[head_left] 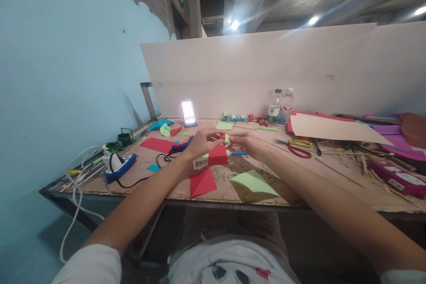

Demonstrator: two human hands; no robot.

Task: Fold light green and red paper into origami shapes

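Note:
My left hand (205,143) and my right hand (245,143) meet over the middle of the table. Between their fingertips is a small folded piece of red and light green paper (226,139), gripped from both sides. Just below it lies a red paper sheet (218,155). Nearer the front edge are a creased red paper (203,182) and a light green paper (254,183) with a raised fold. A blue-handled tool (181,147) with a black cord is beside my left hand.
Scissors (299,143) lie right of my hands. Two bottles (273,113) and small folded paper pieces (234,118) stand along the back. A lit phone (189,113) is at back left, a blue power strip (120,167) at left, and a purple box (397,178) at right.

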